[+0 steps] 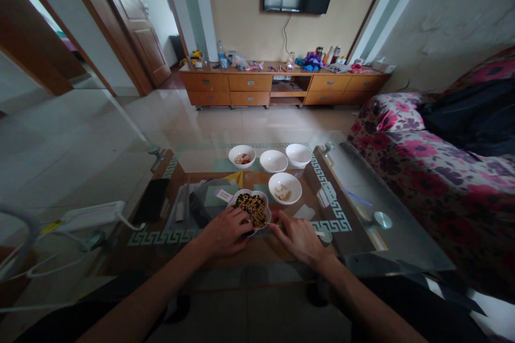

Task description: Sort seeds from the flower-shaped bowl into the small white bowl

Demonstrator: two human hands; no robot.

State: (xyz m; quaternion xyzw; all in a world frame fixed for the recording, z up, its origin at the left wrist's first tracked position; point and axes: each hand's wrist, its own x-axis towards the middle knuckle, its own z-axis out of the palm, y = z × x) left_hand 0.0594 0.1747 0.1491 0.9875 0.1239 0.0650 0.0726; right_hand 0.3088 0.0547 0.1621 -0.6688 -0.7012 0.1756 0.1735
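Note:
A scalloped white bowl [268, 214] full of mixed dark and yellow beans [253, 206] stands on the glass table before me. My left hand [227, 231] is closed on its near left rim, with fingertips over the beans and the thumb lower down. At the near right rim, my right hand [300, 238] has its thumb and fingers drawn together; a thin pale thing shows at the fingertips, too small to name. Just beyond it sits a round white bowl [292, 193] with a few pale beans at the bottom.
Farther back are a bowl with reddish and white bits [242, 156] and two more white bowls [273, 162] [298, 155]. A white power strip [92, 217] with cables lies left. A flowered sofa [422, 171] stands right, a low cabinet [249, 86] beyond.

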